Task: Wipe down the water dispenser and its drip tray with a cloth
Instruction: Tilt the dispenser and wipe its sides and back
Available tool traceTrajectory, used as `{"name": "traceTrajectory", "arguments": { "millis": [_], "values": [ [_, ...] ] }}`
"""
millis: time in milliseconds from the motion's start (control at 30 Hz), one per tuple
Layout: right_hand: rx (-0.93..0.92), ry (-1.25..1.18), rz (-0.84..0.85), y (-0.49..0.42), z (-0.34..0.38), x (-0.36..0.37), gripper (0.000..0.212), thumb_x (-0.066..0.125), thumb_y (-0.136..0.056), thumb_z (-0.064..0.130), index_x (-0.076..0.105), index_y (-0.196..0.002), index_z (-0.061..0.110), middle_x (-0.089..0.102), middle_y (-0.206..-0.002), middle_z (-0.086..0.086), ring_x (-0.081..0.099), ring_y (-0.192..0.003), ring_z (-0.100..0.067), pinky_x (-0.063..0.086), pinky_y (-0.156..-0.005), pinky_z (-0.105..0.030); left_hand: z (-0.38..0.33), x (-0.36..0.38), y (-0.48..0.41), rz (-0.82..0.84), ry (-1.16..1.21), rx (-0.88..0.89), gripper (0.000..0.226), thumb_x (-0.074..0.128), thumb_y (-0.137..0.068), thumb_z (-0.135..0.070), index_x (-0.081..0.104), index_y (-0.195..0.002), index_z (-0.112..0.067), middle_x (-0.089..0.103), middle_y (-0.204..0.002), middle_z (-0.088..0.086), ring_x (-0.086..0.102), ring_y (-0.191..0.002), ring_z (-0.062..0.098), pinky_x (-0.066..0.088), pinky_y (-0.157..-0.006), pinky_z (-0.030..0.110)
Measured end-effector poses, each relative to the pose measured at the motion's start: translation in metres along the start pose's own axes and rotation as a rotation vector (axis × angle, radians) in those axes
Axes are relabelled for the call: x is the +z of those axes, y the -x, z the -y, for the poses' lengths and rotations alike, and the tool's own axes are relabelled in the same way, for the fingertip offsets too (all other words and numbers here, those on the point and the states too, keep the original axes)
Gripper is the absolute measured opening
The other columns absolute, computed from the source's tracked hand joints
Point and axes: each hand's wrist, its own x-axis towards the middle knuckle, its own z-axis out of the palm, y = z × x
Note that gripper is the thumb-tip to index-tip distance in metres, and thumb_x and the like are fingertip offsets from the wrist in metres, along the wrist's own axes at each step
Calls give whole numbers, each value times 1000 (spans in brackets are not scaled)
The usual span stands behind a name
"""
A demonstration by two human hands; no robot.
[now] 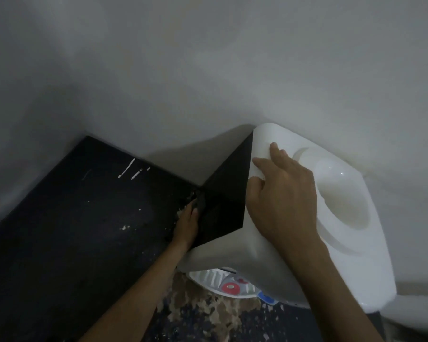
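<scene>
The water dispenser (289, 265) stands against the wall, with a white top, an empty bottle well (341, 193) and a black side panel (227, 193). My right hand (284, 201) lies on the top's left edge, fingers flat on the white surface and thumb hooked over the edge. My left hand (187, 225) is low against the black side panel near its base, holding a small dark cloth (200, 202) at its fingertips. Below the front are the white drip tray (214, 277), a red tap (230, 288) and a blue tap (266, 298).
The dispenser sits on a black counter (72, 218) that runs left into the corner of grey walls (183, 70). The counter's surface is chipped, with pale flakes and worn patches (203, 314) in front of the dispenser.
</scene>
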Motion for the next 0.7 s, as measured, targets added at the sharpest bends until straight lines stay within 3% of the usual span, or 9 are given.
{"name": "traceTrajectory", "arguments": {
  "millis": [33, 100, 200, 267, 367, 433, 567, 633, 700],
  "values": [
    [-22, 13, -5, -5, -3, -6, 39, 47, -75, 18, 72, -103, 6, 63, -118, -20, 64, -99, -36, 47, -88, -39, -5, 0, 4, -14, 27, 1, 38, 32, -102, -16, 41, -139, -16, 44, -141, 8, 38, -131, 24, 30, -102, 29],
    [-2, -14, 13, -19, -13, -17, 35, 50, -77, 14, 71, -105, 10, 70, -108, -11, 65, -89, -32, 43, -79, -30, -18, 0, 14, -24, 79, 16, 38, 32, -101, -16, 42, -138, -18, 47, -137, 7, 41, -128, 22, 34, -102, 31],
    [29, -49, 48, -30, -24, -17, 40, 49, -83, 12, 62, -121, 9, 61, -124, -12, 52, -116, -30, 34, -97, -32, -43, 0, 31, -20, 131, 86, 37, 34, -101, -17, 44, -136, -24, 48, -136, 2, 43, -123, 12, 34, -104, 29],
    [31, 18, 117, -29, -22, -10, 47, 42, -87, 19, 50, -133, 10, 41, -144, -14, 32, -135, -30, 22, -111, -38, -63, 0, 42, -2, 173, 163, 36, 36, -101, -22, 44, -133, -36, 48, -137, -6, 44, -122, 4, 36, -106, 30],
    [49, 91, 202, -28, -20, -5, 62, 25, -84, 30, 39, -141, 11, 30, -152, -12, 24, -140, -28, 14, -115, -39, -102, 0, 56, 57, 196, 320, 34, 36, -100, -23, 43, -123, -47, 46, -128, -25, 41, -112, -19, 33, -95, 5],
    [44, 120, 204, -28, -20, -5, 66, 21, -82, 30, 37, -142, 10, 30, -151, -11, 25, -140, -26, 13, -115, -39, -123, 2, 59, 92, 232, 390, 35, 36, -101, -21, 44, -121, -47, 50, -128, -24, 44, -116, -15, 35, -97, 7],
    [25, 157, 212, -28, -19, -2, 66, 19, -82, 29, 33, -144, 10, 28, -153, -12, 25, -140, -25, 11, -115, -39, -133, 7, 38, 88, 246, 448, 33, 36, -99, -29, 46, -128, -41, 54, -133, -7, 49, -122, 5, 40, -104, 29],
    [24, 168, 225, -28, -19, 0, 67, 17, -82, 30, 31, -145, 11, 26, -153, -11, 23, -141, -25, 10, -116, -38, -129, 8, 22, 99, 202, 471, 33, 35, -99, -28, 50, -129, -31, 56, -129, -3, 51, -118, 7, 42, -100, 30],
    [25, 178, 222, -28, -20, 0, 68, 17, -82, 30, 29, -146, 11, 25, -154, -10, 22, -142, -24, 9, -116, -37, -121, 8, 8, 109, 178, 459, 29, 32, -102, -22, 51, -121, -33, 58, -121, -5, 54, -110, 3, 44, -92, 22]
  ]
}}
